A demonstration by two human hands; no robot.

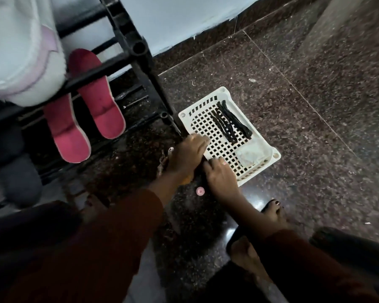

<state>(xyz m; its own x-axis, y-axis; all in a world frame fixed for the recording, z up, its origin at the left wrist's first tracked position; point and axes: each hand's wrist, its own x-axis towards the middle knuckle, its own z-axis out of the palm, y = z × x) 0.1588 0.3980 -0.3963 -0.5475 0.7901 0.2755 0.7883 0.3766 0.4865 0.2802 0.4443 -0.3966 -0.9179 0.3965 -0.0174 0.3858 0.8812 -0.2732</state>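
On the far left, a big white cloth shoe with a pale pink patch (20,51) sits on a black rack made of bars (138,49). Next to the shoe, two flat pink shoe soles (83,106) lean on the rack, side by side. The rack stands on a dark speckled stone floor (315,127).

A small metal thing (162,160) lies on the floor just left of the hands. It is too blurry to tell what it is.

The left hand (187,154) reaches out from a dark red sleeve. Its fingers (198,138) lie close together and nearly flat over the left edge of a white plastic basket with many square holes (224,91). A tiny round pink thing (200,191) lies on the floor between the two wrists.

The right hand (220,173) is just beside the left one. It rests on the near edge of the basket. Its fingers are bent down, and the tips touch the holey bottom. It is hard to tell if they hold anything.

The basket sits flat on the floor, right next to the rack's leg. Inside it, some long black stretchy bands (230,122) lie near the far side. A clear crinkly plastic bag (252,154) sits in the near right corner.

Lower down to the right, a bare foot in a black sandal (274,212) stands on the floor.
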